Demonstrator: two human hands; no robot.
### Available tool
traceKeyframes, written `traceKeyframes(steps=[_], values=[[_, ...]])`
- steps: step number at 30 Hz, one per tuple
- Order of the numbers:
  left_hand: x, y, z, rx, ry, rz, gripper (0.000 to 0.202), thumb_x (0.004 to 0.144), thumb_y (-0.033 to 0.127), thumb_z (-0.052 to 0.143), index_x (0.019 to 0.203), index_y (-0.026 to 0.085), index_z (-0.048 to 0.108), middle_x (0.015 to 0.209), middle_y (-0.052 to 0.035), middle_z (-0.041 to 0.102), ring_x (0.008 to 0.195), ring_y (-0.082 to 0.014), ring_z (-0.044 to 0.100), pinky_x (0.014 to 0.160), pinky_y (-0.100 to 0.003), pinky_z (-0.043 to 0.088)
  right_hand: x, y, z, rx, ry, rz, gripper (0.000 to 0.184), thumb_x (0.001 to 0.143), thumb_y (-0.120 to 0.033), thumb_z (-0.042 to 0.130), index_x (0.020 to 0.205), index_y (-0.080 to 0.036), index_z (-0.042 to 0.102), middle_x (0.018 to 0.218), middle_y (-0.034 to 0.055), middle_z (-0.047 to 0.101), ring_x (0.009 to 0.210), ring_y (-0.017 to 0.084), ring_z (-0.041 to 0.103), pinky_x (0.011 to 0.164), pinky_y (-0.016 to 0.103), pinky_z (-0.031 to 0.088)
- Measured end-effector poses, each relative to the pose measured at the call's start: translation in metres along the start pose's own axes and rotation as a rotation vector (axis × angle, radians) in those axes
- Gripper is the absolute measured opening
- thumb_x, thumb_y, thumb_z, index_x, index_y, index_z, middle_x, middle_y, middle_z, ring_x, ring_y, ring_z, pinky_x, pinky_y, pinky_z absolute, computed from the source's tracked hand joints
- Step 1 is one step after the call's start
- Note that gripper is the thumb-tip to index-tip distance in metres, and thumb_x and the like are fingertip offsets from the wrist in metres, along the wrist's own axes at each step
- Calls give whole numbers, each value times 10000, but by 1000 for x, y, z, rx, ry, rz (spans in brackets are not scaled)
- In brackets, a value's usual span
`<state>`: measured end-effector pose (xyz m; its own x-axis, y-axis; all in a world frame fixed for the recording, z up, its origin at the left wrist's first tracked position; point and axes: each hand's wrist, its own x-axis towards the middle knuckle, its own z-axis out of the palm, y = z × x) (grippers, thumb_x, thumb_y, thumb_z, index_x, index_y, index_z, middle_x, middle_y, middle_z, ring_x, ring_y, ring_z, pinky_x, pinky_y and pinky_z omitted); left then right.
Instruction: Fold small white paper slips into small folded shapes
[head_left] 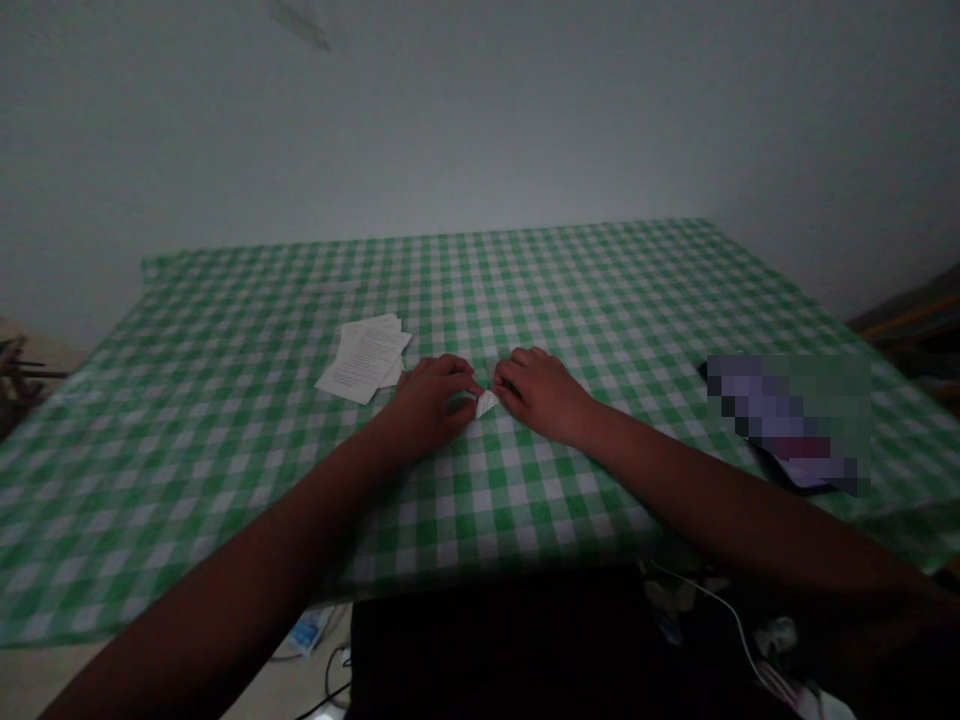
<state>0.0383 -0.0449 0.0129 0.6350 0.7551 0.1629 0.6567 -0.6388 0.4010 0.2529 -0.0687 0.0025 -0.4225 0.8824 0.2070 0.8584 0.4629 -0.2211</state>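
Note:
A small folded piece of white paper lies on the green-and-white checked tablecloth, near the middle of the table. My left hand rests on the cloth with its fingers curled, pinching the paper's left side. My right hand faces it, fingers bent and pressed on the paper's right side. Most of the paper is hidden between the two hands.
A small stack of printed white sheets lies just left of my left hand. A dark flat object, blurred out, sits at the right. A white cable and clutter lie below the table's front edge. A wall stands behind.

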Motion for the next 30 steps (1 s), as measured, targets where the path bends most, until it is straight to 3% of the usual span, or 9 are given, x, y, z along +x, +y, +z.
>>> traceKeyframes(steps=[6,15,24,30], values=[[3,6,5,89,54,-14,120,881,346,659,930,272,740,1179,-22,648,1127,-264,523,966,-469,429,2,7,-2,100,39,0,225,992,-266,433,973,-159,630,930,79,624,880,210,534,840,355,387],[3,21,6,254,101,-66,172,932,326,602,906,191,706,1073,-56,687,1087,-272,522,945,-444,422,-8,-15,-5,71,72,-18,208,946,-339,547,992,-163,649,1020,108,588,954,240,510,839,372,403],[5,9,5,187,46,-25,99,914,289,629,904,203,676,1069,-32,689,1073,-243,531,940,-407,417,-1,-6,-1,125,41,-4,184,965,-308,534,995,-201,681,982,66,607,918,210,534,801,336,387],[4,13,2,237,46,-34,104,920,293,612,932,213,677,1113,-32,684,1105,-264,513,922,-432,409,-1,-7,-4,77,24,0,174,951,-342,553,997,-215,662,1004,67,595,920,220,520,757,331,367]])
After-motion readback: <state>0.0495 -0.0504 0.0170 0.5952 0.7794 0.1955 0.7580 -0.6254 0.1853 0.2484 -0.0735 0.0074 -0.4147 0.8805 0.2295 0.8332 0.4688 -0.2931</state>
